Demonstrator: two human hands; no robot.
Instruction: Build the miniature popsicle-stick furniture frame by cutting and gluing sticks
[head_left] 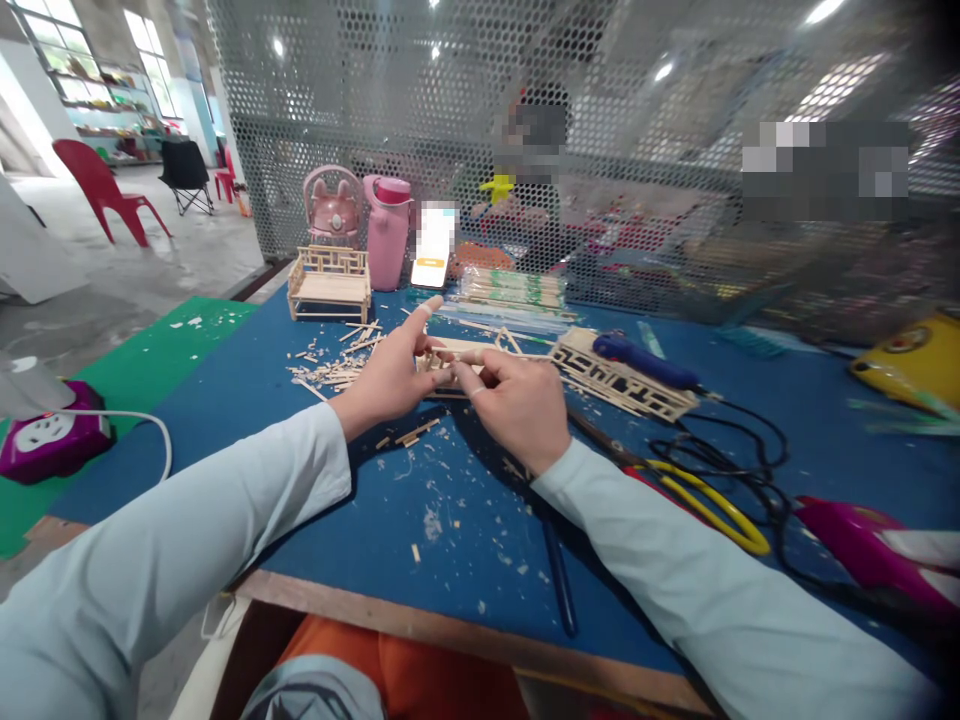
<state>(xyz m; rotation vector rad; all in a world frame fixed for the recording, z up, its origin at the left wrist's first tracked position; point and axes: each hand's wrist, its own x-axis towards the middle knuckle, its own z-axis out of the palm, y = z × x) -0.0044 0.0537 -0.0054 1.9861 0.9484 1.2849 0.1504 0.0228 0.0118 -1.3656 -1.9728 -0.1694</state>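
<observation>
My left hand [390, 372] is closed at thumb and fingers on a small model of thin wooden sticks [444, 384], its index finger pointing up and away. Meeting it from the right, my right hand [525, 405] pinches a thin wooden stick [536, 357] that lies across the top of the model. The fingertips hide much of the model. Left of my left hand is a pile of cut stick pieces [341, 372]. A finished-looking miniature wooden bench [330, 283] stands behind it at the back left.
A blue glue gun [645, 362] rests on a patterned wooden panel [622, 385] at right. Yellow-and-red-handled scissors [712, 510], black cable and a blue pen [559, 575] lie nearer. A pink bottle [388, 240], a phone [433, 245] and packaged sticks [514, 290] line the mesh screen.
</observation>
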